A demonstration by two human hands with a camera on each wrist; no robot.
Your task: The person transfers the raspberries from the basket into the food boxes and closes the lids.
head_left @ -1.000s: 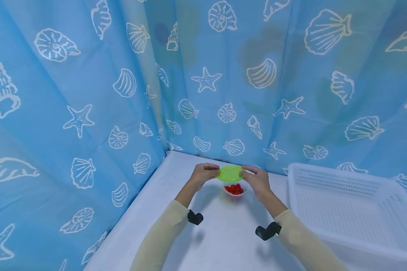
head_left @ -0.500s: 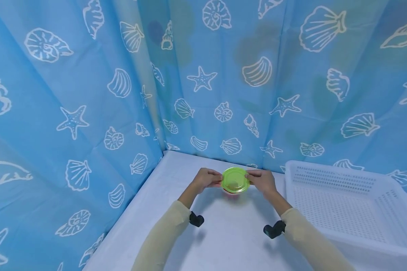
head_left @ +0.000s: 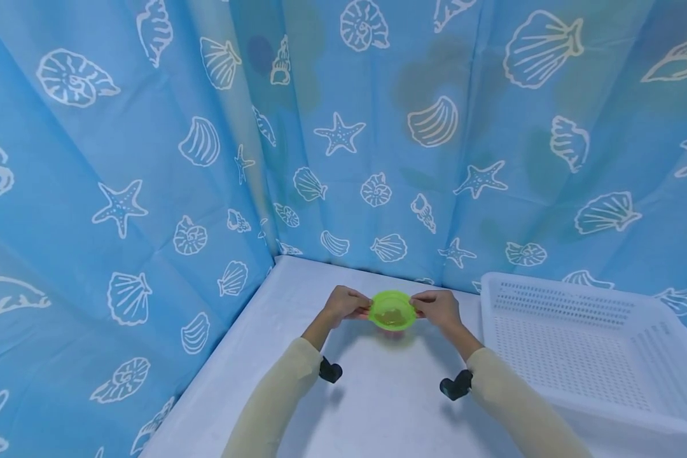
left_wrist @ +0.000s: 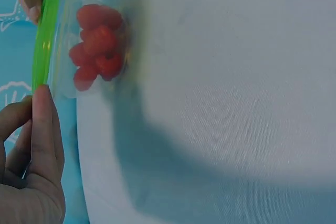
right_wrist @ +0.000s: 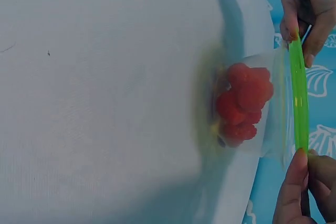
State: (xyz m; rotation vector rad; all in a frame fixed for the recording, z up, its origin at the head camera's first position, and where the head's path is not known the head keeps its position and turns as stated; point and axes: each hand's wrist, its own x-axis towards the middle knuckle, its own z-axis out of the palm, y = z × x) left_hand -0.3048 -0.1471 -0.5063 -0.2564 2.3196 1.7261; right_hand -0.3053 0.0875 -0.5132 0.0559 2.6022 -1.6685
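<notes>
A translucent green round lid (head_left: 392, 300) is held level by both hands over a small clear container (left_wrist: 64, 74). Several raspberries (left_wrist: 98, 43) show through the container's wall. My left hand (head_left: 342, 303) pinches the lid's left edge; in the left wrist view its fingertips (left_wrist: 42, 95) meet the rim. On the opposite edge, my right hand (head_left: 442, 308) pinches between thumb and fingers. The wrist views place the lid right at the container's rim; whether it touches all round I cannot tell. Seen from the head, the lid covers most of the container.
A white perforated plastic basket (head_left: 572, 394) stands to the right on the white-covered table (head_left: 366, 401). Blue curtains (head_left: 343, 178) with white shell prints rise behind and along the left. A black wrist camera (head_left: 330, 369) sits on each forearm.
The lid has come down and toward me over the container, hiding the raspberries from the head view. It tilted midway and is flatter now. Both hands moved with it.
</notes>
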